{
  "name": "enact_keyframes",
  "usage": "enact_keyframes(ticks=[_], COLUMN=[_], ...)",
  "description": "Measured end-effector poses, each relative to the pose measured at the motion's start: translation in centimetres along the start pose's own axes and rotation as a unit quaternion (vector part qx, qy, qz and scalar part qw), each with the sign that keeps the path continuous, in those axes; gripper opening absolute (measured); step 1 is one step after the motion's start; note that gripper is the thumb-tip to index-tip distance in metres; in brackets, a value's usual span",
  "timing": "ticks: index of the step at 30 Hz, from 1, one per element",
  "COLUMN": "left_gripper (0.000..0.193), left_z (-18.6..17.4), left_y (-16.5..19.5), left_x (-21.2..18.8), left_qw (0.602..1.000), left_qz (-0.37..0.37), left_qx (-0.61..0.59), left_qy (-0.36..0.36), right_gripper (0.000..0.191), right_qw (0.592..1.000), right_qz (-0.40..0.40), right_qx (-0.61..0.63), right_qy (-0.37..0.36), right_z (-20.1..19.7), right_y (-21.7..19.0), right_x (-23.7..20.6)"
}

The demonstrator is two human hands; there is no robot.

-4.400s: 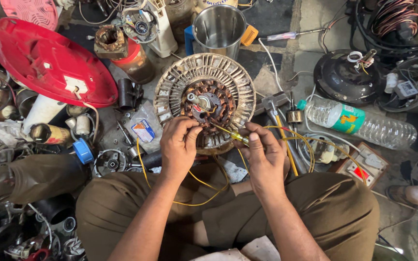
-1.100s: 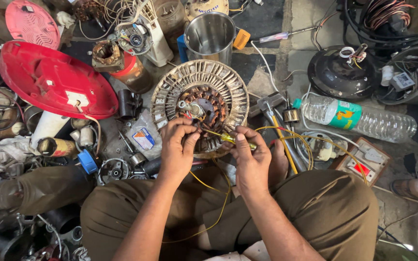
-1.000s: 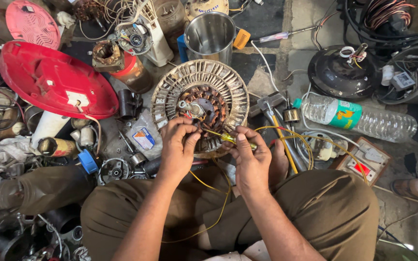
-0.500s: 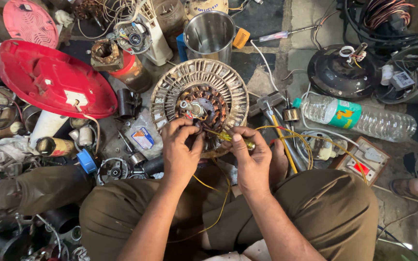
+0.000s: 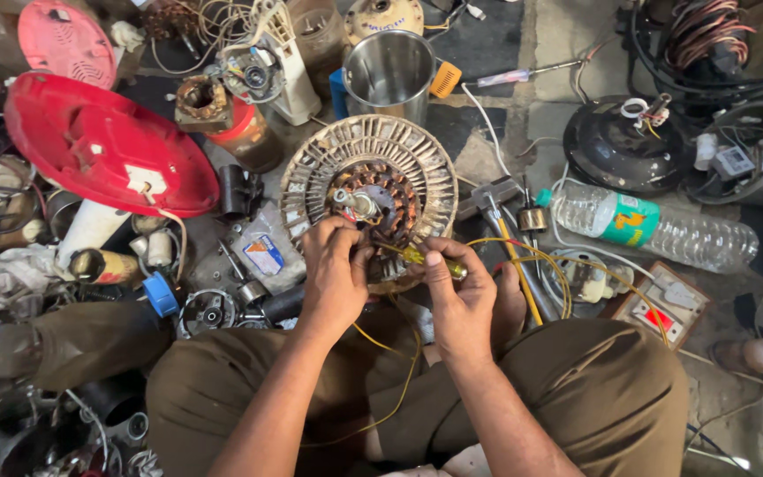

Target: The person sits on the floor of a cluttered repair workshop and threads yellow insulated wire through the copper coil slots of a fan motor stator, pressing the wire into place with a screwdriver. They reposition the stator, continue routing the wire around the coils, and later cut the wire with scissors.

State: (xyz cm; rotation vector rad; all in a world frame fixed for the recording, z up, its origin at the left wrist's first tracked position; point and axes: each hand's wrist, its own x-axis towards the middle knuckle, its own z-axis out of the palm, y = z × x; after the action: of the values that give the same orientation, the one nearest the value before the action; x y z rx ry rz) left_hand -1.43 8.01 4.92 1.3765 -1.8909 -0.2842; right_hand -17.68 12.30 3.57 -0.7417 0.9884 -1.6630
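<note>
- Fan motor stator [image 5: 368, 199]: we record a round, flat disc of dull grey metal, its rim cut into radial fins, with coppery brown windings ringed about a pale central shaft; it lies face up on the floor just ahead of our knees, near the middle of the clutter
- Screwdriver [image 5: 421, 258]: yellow translucent handle, short metal shank; its long axis runs from lower right to upper left, the tip pointing in toward the windings, the handle end toward our right hand
- Right hand [image 5: 463, 296]: fingers curled shut around the screwdriver handle, thumb pressed along it
- Left hand [image 5: 336, 269]: fingers bunched and pinched together at the near edge of the windings, touching the stator; what it pinches we cannot tell
- The two hands sit close together, side by side over the near rim of the stator
- Yellow wire [image 5: 523, 265]: thin, glossy, looping from the stator out to our right and down across our lap
- Red cover [image 5: 103, 155]: broad, smooth, domed plastic, well left of the stator
- Steel cup [image 5: 390, 71]: shiny, cylindrical, upright, just beyond the far rim of the stator
- Plastic bottle [image 5: 655, 225]: clear, ribbed, with a green label, lying on its side to the right
- Black motor housing [image 5: 629, 146]: round, glossy, dark, at the far right beyond the bottle
- Floor [image 5: 567, 35]: rough grey stone slabs, showing bare near the far edge
</note>
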Motion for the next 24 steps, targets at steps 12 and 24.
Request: enact_keyframes(ticks=[12,24], left_gripper=[0.014,0.022], left_z=[0.0,-2.2], left_y=[-1.0,0.3], left_x=[-0.9,-3.1], left_qw=[0.998,0.992], left_qz=[-0.012,0.032], left_qx=[-0.049,-0.061], left_qy=[0.036,0.104], right_gripper=[0.011,0.052], right_qw=[0.983,0.969], right_qz=[0.063,0.194], right_qx=[0.104,-0.143], right_qy=[0.141,-0.05], right_z=[-2.3,-4.9], right_y=[0.3,1.8], right_x=[-3.0,-12.1])
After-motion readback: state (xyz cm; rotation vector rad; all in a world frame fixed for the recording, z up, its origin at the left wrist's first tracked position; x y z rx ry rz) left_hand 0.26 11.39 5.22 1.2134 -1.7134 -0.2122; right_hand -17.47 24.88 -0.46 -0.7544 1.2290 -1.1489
